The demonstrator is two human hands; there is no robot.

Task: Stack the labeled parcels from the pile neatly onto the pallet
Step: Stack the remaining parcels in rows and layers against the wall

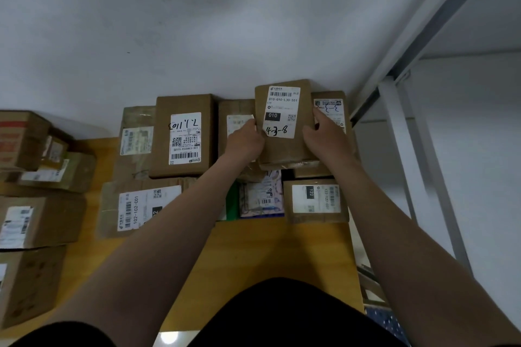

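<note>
Cardboard pile (33,205), far left: unstacked. Yellow pallet (267,248): parcels ranged along the wall. Left hand (246,139): fingers curled on parcel 010 (284,121), over the back row. Right hand (324,135): grips the opposite side. Step: placing. Next: lower flat, square edges.

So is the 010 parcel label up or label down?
Label up. The 010 parcel shows its white label to the camera; left hand and right hand grip its sides.

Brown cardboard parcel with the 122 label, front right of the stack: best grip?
Pinch the brown cardboard parcel with the 122 label by its near and right edges, coming from the front right. It lies flat; those sides look free, while a patterned mailer flanks its left and boxes crowd behind.
</note>
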